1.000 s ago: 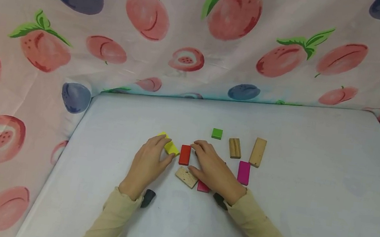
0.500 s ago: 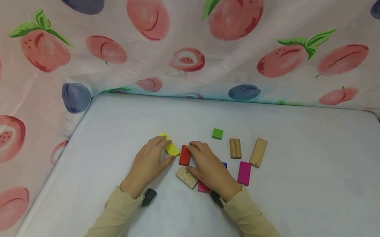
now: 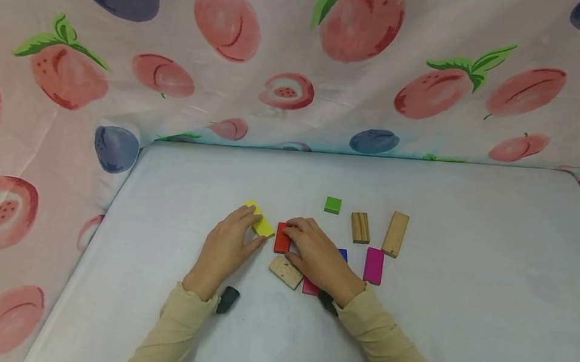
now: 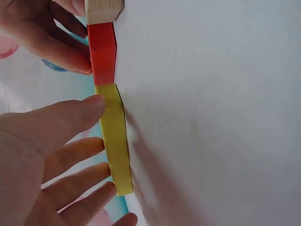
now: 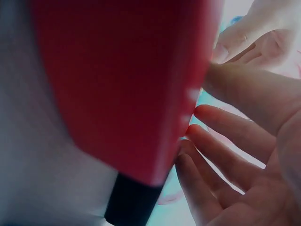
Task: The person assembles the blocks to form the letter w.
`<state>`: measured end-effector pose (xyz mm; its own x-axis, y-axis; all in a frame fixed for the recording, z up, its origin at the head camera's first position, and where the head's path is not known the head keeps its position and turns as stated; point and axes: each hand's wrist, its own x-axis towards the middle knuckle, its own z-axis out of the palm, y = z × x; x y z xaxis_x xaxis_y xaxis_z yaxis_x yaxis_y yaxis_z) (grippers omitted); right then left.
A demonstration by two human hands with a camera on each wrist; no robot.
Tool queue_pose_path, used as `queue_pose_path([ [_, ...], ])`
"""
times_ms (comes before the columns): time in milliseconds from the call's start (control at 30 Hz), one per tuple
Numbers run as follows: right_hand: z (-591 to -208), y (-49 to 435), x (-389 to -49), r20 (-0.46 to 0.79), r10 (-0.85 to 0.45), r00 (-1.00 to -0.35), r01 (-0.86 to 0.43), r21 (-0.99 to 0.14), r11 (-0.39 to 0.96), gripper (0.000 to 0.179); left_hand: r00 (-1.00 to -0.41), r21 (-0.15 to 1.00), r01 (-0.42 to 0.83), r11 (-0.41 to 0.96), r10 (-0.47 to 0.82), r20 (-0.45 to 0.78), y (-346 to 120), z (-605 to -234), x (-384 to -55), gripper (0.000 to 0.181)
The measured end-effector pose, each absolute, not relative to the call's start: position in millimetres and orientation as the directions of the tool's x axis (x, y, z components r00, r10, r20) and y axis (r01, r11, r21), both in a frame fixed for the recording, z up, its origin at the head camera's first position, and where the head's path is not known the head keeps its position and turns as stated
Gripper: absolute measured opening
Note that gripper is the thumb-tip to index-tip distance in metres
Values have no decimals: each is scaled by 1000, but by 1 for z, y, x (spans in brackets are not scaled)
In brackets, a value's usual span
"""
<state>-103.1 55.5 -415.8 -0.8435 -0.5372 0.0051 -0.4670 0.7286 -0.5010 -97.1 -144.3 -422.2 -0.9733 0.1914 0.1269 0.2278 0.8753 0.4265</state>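
Observation:
My left hand (image 3: 222, 247) pinches a yellow block (image 3: 263, 225), thumb at its near end and fingertips along its left side. In the left wrist view, that yellow block (image 4: 116, 146) lies end to end with a red block (image 4: 103, 54). Over the right edge of the red block (image 3: 280, 243) my right hand (image 3: 319, 257) bends, its fingertips at the far end and its thumb by the near end. Just below lies a speckled wooden block (image 3: 286, 272). A pink block (image 3: 311, 287) is partly under the right hand and looms large in the right wrist view.
Behind the right hand a blue block (image 3: 343, 254) peeks out. Farther right lie a magenta block (image 3: 374, 266), a grooved wooden block (image 3: 359, 227) and a long wooden block (image 3: 395, 234). A small green block (image 3: 333, 205) sits toward the back. Fruit-patterned cloth (image 3: 294, 22) hangs behind the white table (image 3: 475, 279).
My right hand has moved slightly left, bringing its fingertips from beside the red block onto its right edge. More of the blue block shows. The left hand stays on the yellow block.

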Motion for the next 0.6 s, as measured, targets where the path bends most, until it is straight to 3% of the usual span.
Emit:
queue_pose_path([
  [600, -417, 57, -100, 61, -546, -836, -498, -503, 706, 42, -974, 450, 226, 864, 201, 105, -146, -422, -108, 41],
])
